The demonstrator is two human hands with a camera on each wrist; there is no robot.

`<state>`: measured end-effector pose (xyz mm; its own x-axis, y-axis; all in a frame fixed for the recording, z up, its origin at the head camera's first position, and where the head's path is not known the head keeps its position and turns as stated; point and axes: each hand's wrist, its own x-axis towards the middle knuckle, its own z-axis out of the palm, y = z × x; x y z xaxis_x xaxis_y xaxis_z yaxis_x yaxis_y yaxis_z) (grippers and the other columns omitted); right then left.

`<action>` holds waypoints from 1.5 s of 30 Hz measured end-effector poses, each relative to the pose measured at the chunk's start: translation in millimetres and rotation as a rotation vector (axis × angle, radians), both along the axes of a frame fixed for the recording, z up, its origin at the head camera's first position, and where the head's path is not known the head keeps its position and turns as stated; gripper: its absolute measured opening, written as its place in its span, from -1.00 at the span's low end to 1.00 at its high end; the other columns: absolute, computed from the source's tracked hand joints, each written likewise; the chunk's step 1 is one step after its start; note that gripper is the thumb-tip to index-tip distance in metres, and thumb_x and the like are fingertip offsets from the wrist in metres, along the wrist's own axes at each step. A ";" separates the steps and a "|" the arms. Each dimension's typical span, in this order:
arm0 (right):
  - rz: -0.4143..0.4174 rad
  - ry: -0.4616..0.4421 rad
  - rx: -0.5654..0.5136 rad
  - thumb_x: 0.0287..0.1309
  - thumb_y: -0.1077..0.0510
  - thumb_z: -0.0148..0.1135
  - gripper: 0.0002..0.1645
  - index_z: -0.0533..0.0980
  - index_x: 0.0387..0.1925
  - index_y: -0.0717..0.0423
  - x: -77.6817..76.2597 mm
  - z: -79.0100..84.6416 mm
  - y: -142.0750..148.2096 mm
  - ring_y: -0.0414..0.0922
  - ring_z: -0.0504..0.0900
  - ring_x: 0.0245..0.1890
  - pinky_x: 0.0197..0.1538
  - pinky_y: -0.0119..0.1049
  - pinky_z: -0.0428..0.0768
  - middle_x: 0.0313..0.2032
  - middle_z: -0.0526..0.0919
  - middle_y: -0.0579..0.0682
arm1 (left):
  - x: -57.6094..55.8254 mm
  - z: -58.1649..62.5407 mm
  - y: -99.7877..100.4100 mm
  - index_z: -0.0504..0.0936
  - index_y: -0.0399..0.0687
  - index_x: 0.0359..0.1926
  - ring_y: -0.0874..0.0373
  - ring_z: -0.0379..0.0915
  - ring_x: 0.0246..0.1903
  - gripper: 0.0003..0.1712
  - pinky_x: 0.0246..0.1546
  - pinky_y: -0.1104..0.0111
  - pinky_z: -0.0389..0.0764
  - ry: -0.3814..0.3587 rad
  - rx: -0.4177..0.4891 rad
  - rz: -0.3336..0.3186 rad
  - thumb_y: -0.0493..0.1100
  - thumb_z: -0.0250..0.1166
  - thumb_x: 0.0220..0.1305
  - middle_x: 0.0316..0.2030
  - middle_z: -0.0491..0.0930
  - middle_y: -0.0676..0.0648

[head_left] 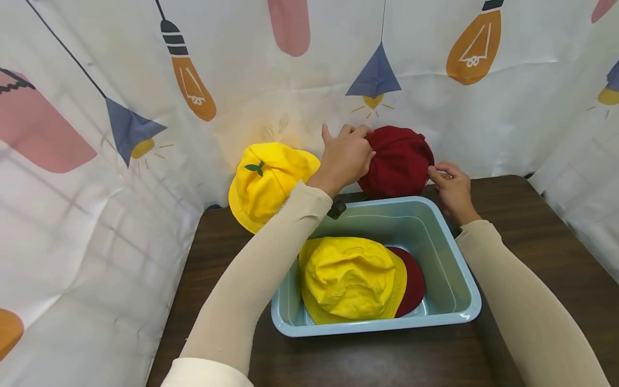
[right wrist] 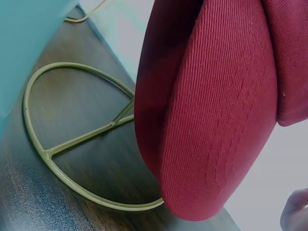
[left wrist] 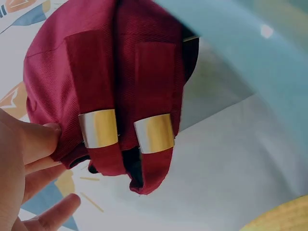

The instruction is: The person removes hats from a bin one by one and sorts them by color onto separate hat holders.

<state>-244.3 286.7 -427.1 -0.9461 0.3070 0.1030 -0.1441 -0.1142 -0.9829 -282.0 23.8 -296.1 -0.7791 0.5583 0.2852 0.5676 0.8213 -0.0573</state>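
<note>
A dark red cap (head_left: 398, 161) is up behind the tub, held between my two hands. From its left side my left hand (head_left: 347, 156) grips it; in the left wrist view the thumb and a finger pinch the cap's lower edge, beside two straps (left wrist: 98, 96) with shiny metal clasps. On the other side my right hand (head_left: 453, 188) pinches the cap's edge between thumb and fingers. The right wrist view shows the cap's curved brim (right wrist: 216, 130) close up, with only a fingertip of the hand visible.
A blue tub (head_left: 377, 326) stands in front, holding a yellow hat (head_left: 350, 277) over a dark red brim (head_left: 412, 282). Another yellow hat (head_left: 275, 172) with a green sprout is at back left. A gold wire ring base (right wrist: 72, 187) rests on the dark wooden table (head_left: 541, 236). Printed curtains surround it.
</note>
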 end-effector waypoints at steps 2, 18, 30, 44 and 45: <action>0.003 -0.004 0.020 0.24 0.05 0.41 -0.87 0.76 -0.24 -0.03 -0.1 -0.4 0.7 -0.27 0.50 -0.30 -0.31 -0.51 0.53 -0.09 0.49 -0.16 | 0.4 -0.5 1.2 0.81 0.27 -0.19 0.11 0.31 0.33 -0.65 0.40 -0.44 -0.02 0.000 0.005 0.009 0.08 0.08 0.51 0.31 0.49 0.20; 0.265 0.077 -0.062 0.38 -0.02 0.21 -0.45 0.50 0.32 0.09 13.9 78.0 31.8 -0.18 0.36 -0.06 -0.23 -0.37 0.43 0.10 0.38 -0.11 | 57.2 61.6 -43.2 0.58 0.21 0.34 -0.04 0.35 0.35 -0.48 0.36 -0.20 0.29 -0.043 0.077 0.007 0.23 0.03 0.53 0.43 0.39 0.04; 0.469 0.124 0.803 0.42 0.08 0.23 -0.56 0.55 0.28 -0.06 53.3 141.5 -42.0 -0.07 0.53 -0.11 -0.17 -0.46 0.61 0.00 0.54 -0.02 | 137.4 32.9 -147.4 0.58 -0.06 0.32 -0.05 0.61 0.07 -0.47 0.04 0.05 0.65 -0.077 0.153 -0.049 0.09 0.21 0.48 0.13 0.66 -0.11; 0.851 0.248 1.051 0.05 -0.13 0.55 -0.40 0.68 0.15 -0.13 79.2 98.2 -128.6 -0.05 0.54 -0.17 -0.14 -0.27 0.60 -0.06 0.54 -0.03 | 179.1 -54.7 -198.0 0.04 0.18 0.63 0.00 0.46 0.25 -0.25 0.14 0.06 0.65 -0.471 0.554 0.042 0.16 0.06 0.57 0.41 0.31 -0.11; 0.874 0.243 1.061 0.04 -0.16 0.55 -0.38 0.67 0.16 -0.14 80.8 96.0 -132.1 -0.05 0.54 -0.16 -0.12 -0.25 0.61 -0.06 0.52 -0.05 | 180.5 -58.3 -199.2 0.01 0.22 0.63 0.02 0.46 0.26 -0.24 0.13 0.08 0.66 -0.494 0.578 0.040 0.15 0.06 0.57 0.41 0.32 -0.09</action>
